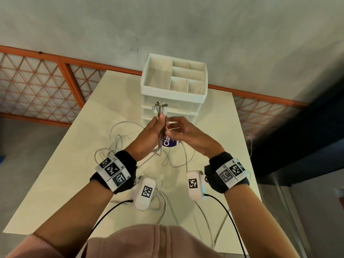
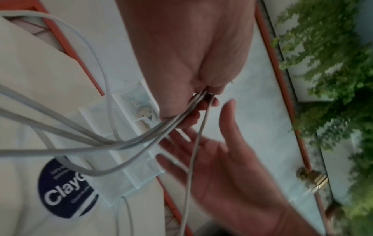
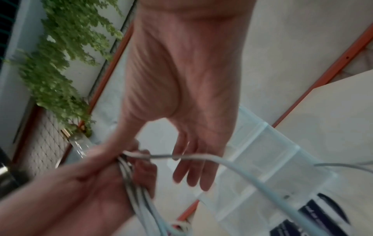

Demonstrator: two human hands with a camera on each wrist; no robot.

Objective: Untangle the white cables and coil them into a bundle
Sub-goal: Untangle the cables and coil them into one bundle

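Nearest the person, slack loops of the white cables (image 1: 119, 144) lie on the table (image 1: 55, 192), in front of the drawer organizer (image 1: 174, 84). Above them, the left hand (image 1: 149, 135) grips the gathered cable ends upright. The right hand (image 1: 188, 135), just beside it, pinches one strand with its other fingers loose. Behind both stands the drawer organizer.

Left hand (image 1: 149, 136): raised above the desk, forearm reaching forward, fingers and thumb curled round a held bunch, knuckles outward. Right hand (image 1: 183, 135): raised just beside the left, palm turned toward it, thumb and forefinger pinching one strand, remaining fingers (image 3: 193, 172) loosely extended. Both wrists wore black bands bearing printed markers; both forearms were bare.
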